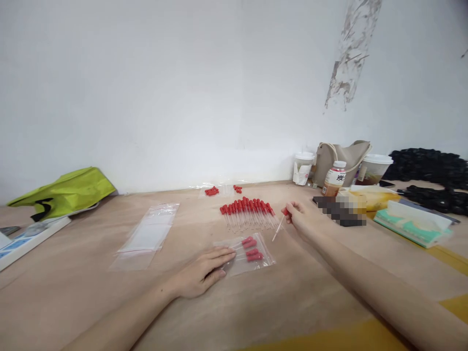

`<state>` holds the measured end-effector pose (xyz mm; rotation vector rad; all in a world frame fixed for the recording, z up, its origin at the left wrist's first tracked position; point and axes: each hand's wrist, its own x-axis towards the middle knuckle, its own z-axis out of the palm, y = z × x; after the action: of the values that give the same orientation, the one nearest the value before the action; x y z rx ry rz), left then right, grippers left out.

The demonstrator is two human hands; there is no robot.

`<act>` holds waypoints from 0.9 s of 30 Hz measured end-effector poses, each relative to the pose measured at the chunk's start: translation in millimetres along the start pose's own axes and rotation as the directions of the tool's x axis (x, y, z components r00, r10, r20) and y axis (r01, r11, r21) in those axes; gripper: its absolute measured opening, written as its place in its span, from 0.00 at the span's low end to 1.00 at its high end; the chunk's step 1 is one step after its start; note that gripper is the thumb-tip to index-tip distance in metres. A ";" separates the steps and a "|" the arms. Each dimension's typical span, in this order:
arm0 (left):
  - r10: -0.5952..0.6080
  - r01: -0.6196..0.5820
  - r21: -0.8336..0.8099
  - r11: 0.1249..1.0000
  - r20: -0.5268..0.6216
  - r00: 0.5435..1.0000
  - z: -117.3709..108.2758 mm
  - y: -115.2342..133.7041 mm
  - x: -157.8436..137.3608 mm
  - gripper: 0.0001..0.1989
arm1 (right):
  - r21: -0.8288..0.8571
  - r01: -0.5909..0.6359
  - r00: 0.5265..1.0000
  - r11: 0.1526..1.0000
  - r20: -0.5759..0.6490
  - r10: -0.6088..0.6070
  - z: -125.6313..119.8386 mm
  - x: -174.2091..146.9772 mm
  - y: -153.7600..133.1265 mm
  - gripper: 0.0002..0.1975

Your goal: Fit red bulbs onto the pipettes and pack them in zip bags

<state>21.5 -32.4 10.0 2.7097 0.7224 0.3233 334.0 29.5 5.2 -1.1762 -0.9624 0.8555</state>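
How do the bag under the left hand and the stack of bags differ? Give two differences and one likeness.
The bag holds red-bulbed droppers; the stack shows none. The left hand rests on the bag; no hand touches the stack. Both are clear plastic, lying on the brown surface.

Dropper row (248,208) behind the bag of droppers (239,269), stacked bags (149,231) at left, tissue pack (413,224) at right.

The left hand (201,274) partly hides a clear bag (242,268). Pixelation masks a dark object (342,213), apparently flat.
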 end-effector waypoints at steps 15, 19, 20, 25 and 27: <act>-0.004 0.004 0.017 1.000 0.003 1.000 0.8 -2.5 0.2 0.21 | 0.237 -0.276 0.953 0.932 0.197 0.232 6.1 -51.6 20.0 0.11; -0.021 0.021 -0.009 1.000 0.027 0.999 -0.3 -2.8 1.0 0.21 | 0.041 -0.269 0.917 0.962 0.318 0.243 2.5 -58.1 18.9 0.13; -0.019 0.020 -0.012 1.000 0.034 0.999 -0.8 -2.8 1.2 0.21 | -0.032 -0.222 0.915 0.975 0.338 0.220 2.7 -58.7 18.6 0.13; 0.000 0.001 -0.013 1.000 0.050 0.999 -2.4 -1.8 2.5 0.21 | -0.257 0.028 0.919 0.966 0.387 0.076 12.7 -62.5 15.7 0.12; -0.002 0.003 -0.011 1.000 0.054 0.999 -2.6 -1.4 3.0 0.20 | -0.291 0.088 0.918 0.953 0.395 0.036 17.6 -64.0 14.6 0.10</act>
<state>22.6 -29.1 12.2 2.6957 0.7068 0.2512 293.9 -20.6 -17.2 -1.2701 -1.4822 0.9692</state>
